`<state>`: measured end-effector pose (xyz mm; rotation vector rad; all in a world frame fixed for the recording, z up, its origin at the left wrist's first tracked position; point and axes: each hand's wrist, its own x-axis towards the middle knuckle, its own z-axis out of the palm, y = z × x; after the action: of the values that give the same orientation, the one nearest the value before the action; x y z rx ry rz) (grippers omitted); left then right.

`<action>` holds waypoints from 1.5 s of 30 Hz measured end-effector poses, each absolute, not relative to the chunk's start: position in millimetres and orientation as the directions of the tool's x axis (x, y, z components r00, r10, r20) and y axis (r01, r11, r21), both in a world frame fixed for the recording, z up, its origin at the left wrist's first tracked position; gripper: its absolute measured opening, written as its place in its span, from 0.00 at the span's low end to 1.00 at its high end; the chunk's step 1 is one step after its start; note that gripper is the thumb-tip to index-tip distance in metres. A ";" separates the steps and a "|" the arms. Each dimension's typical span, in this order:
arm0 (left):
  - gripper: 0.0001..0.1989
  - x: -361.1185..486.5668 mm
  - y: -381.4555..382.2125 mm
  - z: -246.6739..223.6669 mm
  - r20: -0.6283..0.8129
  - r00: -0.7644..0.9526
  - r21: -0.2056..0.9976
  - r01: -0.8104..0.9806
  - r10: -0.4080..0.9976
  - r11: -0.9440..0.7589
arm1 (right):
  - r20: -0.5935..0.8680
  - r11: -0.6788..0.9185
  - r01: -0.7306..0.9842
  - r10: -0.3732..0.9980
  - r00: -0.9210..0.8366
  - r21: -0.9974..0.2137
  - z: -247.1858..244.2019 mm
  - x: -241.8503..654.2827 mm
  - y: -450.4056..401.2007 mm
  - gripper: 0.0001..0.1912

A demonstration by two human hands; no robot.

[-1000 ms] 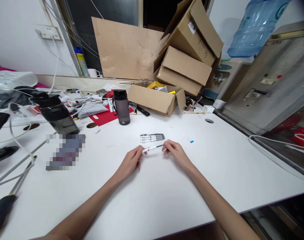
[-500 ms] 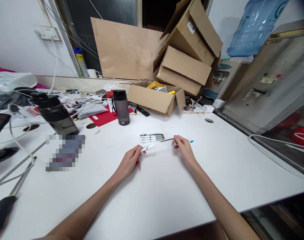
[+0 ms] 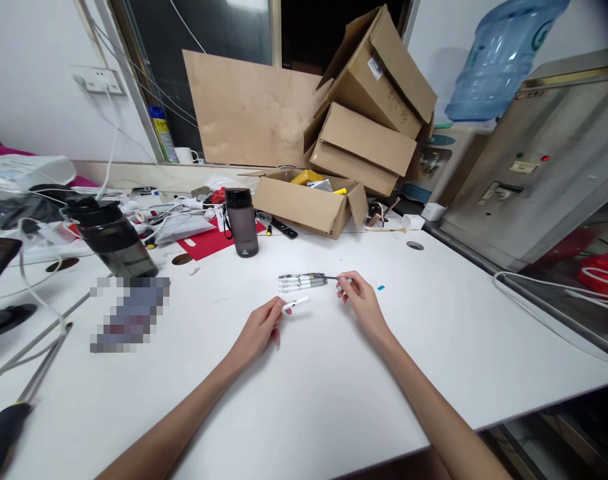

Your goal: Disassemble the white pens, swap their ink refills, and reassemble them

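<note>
far out to the left of the row of pens [image 3: 300,283], on the person's side of it, there's a black-handled screwdriver [image 3: 7,427] on the white desk [image 3: 334,400]. moving right, a black-lidded drinking bottle [image 3: 119,240], well left of that row and a little beyond it. then a red folder [image 3: 201,243] behind the row to its left, and a smoky grey bottle [image 3: 245,225] standing upright in front of it.

here's the left hand [image 3: 257,328], just left of the row and nearer the person: thumb and fingers closed in a pinch on one end of a white pen barrel [image 3: 299,303], the free end poking out to the right, just on the near side of the row.

and just right of the row, the right hand [image 3: 360,300]: fingers curled, thumb and forefinger pinched together on a thin dark refill [image 3: 331,277]. it points left from the fingertips, over the row's right end; touching or not, can't tell. a small pale piece [image 3: 341,289] shows under those fingers. farther right of the row, a blue scrap [image 3: 381,288].
</note>
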<state>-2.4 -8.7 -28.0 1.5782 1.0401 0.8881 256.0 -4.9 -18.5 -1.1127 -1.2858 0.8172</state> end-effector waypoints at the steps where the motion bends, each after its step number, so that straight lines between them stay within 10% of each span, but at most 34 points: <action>1: 0.23 -2.3 -8.8 -27.7 0.048 0.359 0.973 0.196 0.932 -0.126 | 0.315 0.299 0.122 0.938 0.145 -0.946 -18.7 255.9 -5.2 0.19; 45: 0.24 -3.1 -8.0 -29.0 0.062 0.371 0.971 0.191 0.926 -0.141 | 0.309 0.291 0.136 0.941 0.139 -0.947 -10.0 253.8 -7.6 0.16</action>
<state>-3.1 -8.0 -29.0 1.5956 1.0237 0.8889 253.8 -7.6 -10.0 -1.1309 -1.3012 0.8118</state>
